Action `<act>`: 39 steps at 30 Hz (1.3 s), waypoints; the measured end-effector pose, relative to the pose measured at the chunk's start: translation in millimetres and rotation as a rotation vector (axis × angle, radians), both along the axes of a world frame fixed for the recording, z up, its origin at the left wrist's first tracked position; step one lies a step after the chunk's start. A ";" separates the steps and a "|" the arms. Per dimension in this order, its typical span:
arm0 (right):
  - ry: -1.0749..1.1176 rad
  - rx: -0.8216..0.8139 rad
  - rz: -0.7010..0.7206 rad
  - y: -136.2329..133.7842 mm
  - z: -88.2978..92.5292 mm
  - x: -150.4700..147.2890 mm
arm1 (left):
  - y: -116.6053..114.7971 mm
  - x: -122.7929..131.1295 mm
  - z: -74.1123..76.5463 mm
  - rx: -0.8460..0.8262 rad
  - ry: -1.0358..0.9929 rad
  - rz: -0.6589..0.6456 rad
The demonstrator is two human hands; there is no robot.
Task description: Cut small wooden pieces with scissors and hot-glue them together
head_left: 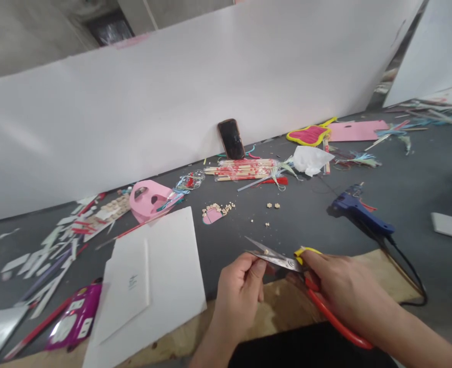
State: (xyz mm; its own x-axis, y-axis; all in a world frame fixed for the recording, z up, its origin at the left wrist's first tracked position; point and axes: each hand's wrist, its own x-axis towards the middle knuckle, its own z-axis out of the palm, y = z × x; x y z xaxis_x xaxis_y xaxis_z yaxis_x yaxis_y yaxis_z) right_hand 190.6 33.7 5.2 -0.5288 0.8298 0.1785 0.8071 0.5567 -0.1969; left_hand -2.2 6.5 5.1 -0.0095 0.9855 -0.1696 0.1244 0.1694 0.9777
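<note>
My right hand (337, 281) grips a pair of scissors (283, 261) by red and yellow handles, near the table's front edge. Their blades are spread and point left. My left hand (241, 281) is closed in a pinch beside the blades, thumb against forefinger. A tiny beige piece (266, 252) shows between the blades, just above the left thumb; what the fingertips hold is too small to make out. Beyond the hands lie two flower-shaped beige pieces (273, 205) and a few smaller bits. A pink rounded piece (212, 215) has many small beige pieces heaped along its edge.
To the right rests a blue glue gun (364, 210) with a black cable. White sheets (172, 255) and a purple pack (74, 317) are at left. A pink mask-like cutout (153, 198), bundled sticks (245, 169) and a phone (231, 139) line the white partition (172, 92).
</note>
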 end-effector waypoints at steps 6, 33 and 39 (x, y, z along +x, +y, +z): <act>0.037 0.008 -0.059 -5.1 -3.8 -8.6 | -5.1 2.5 -1.4 0.290 0.446 0.119; 0.101 0.074 0.049 -4.8 -4.0 -1.0 | 7.0 -5.2 2.5 -0.192 -0.345 -0.163; 0.077 0.082 -0.055 -5.7 0.9 -8.6 | 1.0 6.9 4.0 0.121 0.156 0.070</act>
State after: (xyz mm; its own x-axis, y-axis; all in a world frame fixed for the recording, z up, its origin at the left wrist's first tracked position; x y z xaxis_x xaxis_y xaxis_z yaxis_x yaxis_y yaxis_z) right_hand 182.0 28.0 6.0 -0.4651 0.8380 0.2855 0.8209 0.5289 -0.2153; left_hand 4.7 7.4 9.1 -0.0952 0.9946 -0.0407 0.2679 0.0650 0.9612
